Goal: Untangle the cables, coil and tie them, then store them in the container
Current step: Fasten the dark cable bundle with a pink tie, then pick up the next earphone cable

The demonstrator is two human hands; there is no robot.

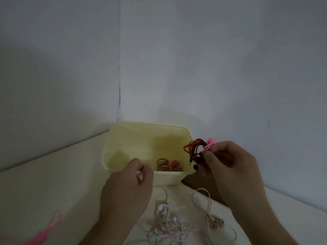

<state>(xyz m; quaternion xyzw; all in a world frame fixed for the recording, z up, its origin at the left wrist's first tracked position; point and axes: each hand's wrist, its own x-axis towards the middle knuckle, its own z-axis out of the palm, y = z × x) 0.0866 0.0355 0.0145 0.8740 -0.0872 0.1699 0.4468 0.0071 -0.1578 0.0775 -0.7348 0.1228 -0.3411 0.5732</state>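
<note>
A pale yellow container (pixel 134 133) stands on the table against the wall. Inside it lies a coiled brown cable (pixel 166 164) bound with a pink tie. My right hand (pixel 228 167) pinches a coiled dark red cable (pixel 193 149) with a pink tie, held over the container's right rim. Black plugs dangle from that coil. My left hand (pixel 129 186) hovers at the container's front rim with fingers loosely curled and nothing in them. A tangle of white and pinkish earphone cables (pixel 169 221) lies on the table between my forearms.
A spare pink tie (pixel 47 230) lies at the table's front left. Another pinkish earphone cable (pixel 212 220) sits at the right of the tangle. Grey walls meet in a corner right behind the container.
</note>
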